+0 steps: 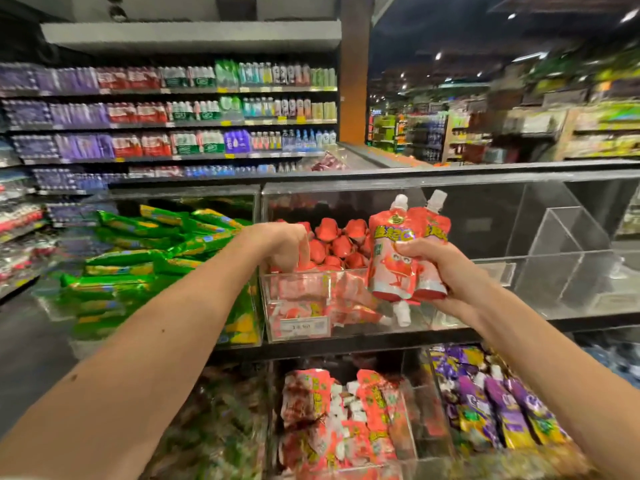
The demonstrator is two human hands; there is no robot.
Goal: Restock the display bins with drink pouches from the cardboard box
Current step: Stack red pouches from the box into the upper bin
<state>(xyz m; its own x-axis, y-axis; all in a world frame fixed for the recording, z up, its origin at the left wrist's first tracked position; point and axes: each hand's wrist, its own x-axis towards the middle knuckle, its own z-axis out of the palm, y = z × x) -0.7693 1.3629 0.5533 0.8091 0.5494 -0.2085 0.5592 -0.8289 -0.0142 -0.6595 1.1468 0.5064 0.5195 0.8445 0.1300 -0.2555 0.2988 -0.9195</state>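
Observation:
My right hand (436, 268) grips a bundle of red drink pouches (394, 268) with white spouts, two spouts up and one down, held in front of the clear bin (301, 306). That middle bin holds several red pouches (332, 244). My left hand (284, 247) reaches down into the bin's left side, fingers curled among the pouches; what they hold is hidden. The cardboard box is out of view.
Left of it, a bin of green packs (149, 251). An acrylic bin with a divider (568, 244) stands to the right. Below, bins hold red pouches (346, 420) and purple pouches (502, 403). Bottled-drink shelves (173, 112) run behind.

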